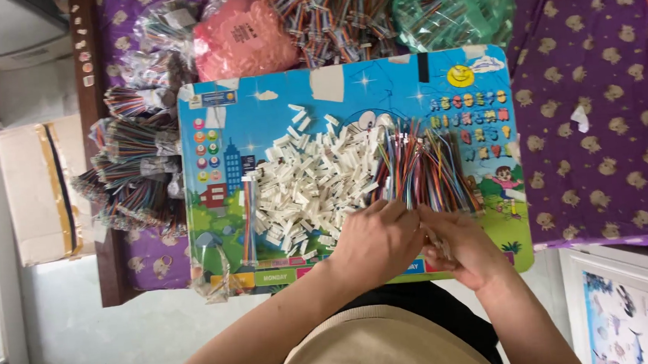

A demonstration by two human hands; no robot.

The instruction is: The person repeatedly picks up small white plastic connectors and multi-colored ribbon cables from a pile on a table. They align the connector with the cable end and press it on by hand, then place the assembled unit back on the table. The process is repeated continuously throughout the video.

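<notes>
A colourful cartoon board (pixel 275 110) lies in front of me. On it sits a heap of small white plastic connectors (pixel 313 183) and, to its right, a spread of multicoloured wire strands (pixel 421 168). My left hand (pixel 376 242) rests at the near edge of the connector heap, fingers curled. My right hand (pixel 459 249) is just beside it, below the wires, fingers closed around something small that I cannot make out. The two hands touch at the fingertips.
Finished bundles of coloured wires (pixel 132 167) lie left of the board. Bags of pink parts (pixel 244 37), loose wires (pixel 336 16) and a green bag (pixel 452 5) sit behind it. A purple patterned cloth (pixel 590 113) covers the surface. A cardboard box (pixel 36 188) stands at left.
</notes>
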